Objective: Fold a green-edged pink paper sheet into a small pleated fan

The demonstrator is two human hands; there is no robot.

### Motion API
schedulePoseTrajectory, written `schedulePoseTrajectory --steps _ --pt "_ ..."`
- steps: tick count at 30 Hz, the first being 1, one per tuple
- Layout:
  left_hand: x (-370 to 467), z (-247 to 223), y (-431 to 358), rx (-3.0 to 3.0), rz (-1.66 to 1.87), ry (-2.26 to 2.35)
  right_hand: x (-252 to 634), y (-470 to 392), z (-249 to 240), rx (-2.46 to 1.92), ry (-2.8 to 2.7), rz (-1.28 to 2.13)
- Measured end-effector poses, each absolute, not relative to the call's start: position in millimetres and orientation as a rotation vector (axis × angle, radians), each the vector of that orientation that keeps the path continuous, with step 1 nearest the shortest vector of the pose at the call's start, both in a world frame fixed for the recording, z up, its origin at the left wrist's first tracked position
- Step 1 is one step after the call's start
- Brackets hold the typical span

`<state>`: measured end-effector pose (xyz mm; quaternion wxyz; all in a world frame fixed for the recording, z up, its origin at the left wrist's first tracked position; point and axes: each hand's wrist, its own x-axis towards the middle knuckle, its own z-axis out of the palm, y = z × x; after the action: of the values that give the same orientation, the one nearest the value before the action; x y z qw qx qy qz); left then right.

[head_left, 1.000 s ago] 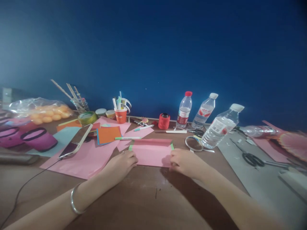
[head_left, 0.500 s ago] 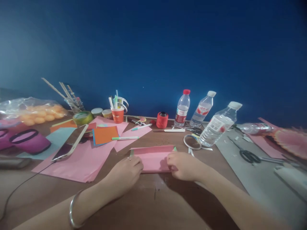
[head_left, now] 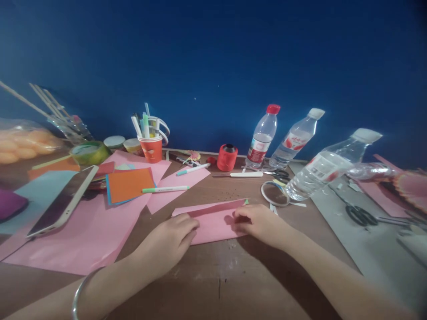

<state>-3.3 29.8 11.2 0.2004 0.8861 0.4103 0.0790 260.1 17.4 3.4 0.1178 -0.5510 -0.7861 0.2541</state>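
Observation:
A folded pink sheet of paper [head_left: 215,222] lies on the brown table between my hands, its far edge turned up into a narrow raised flap. My left hand [head_left: 176,235] holds the left end, fingers bent over it and the thumb side hidden. At the other end, my right hand [head_left: 258,222] grips the paper between thumb and curled fingers. A small green corner [head_left: 246,202] shows beside the right fingers. Beyond the sheet lie a green-capped marker [head_left: 167,189] and a craft knife with a white handle [head_left: 247,174].
Pink sheets [head_left: 83,235], orange paper [head_left: 130,184] and a phone [head_left: 63,202] lie at left. Behind stand a red cup of pens [head_left: 150,150] and a red spool [head_left: 227,158]. Water bottles [head_left: 328,166], a tape ring [head_left: 275,194] and scissors [head_left: 360,215] are to the right.
The view has shifted nearer to the table things and tilted. The pink paper now slants, right end higher, and the green corner at its left end no longer shows. Both hands stay on it.

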Motion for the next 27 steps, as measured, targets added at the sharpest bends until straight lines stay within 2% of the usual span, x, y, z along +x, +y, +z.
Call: schedulePoseTrajectory --steps 10,19,27 --pt "-17 -6 40 2.537 0.455 0.97 259 18 -7 -1.546 -2.353 0.591" --pt "-22 -9 41 2.492 0.221 1.043 261 14 -3 -1.662 -2.27 0.722" --pt "-29 -21 42 2.523 0.272 1.162 262 14 -7 -1.618 -2.228 0.64"
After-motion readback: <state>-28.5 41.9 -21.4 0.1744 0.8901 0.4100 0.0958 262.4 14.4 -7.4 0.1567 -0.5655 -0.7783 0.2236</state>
